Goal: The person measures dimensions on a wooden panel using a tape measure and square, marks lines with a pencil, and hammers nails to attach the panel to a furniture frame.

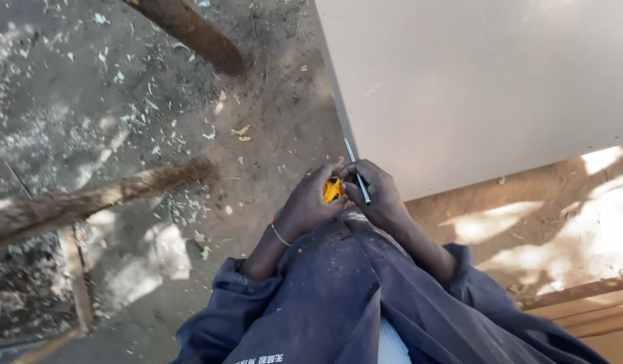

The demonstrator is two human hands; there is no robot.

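Observation:
My left hand [306,205] cups a small yellow object [332,190], likely a tape measure, held close in front of my body. My right hand [377,192] meets it from the right and holds a thin grey pencil [357,172] that points up and away, toward the edge of a large pale board [473,81]. Both hands touch the yellow object, which is mostly hidden by fingers. A thin bracelet sits on my left wrist. My dark blue sleeves fill the lower frame.
The pale board lies flat on a brown wooden bench [568,229] at the right. Rough wooden poles [96,199] cross the dirt ground at left, and another pole [193,30] slants at the top. Wood shavings litter the ground [123,114].

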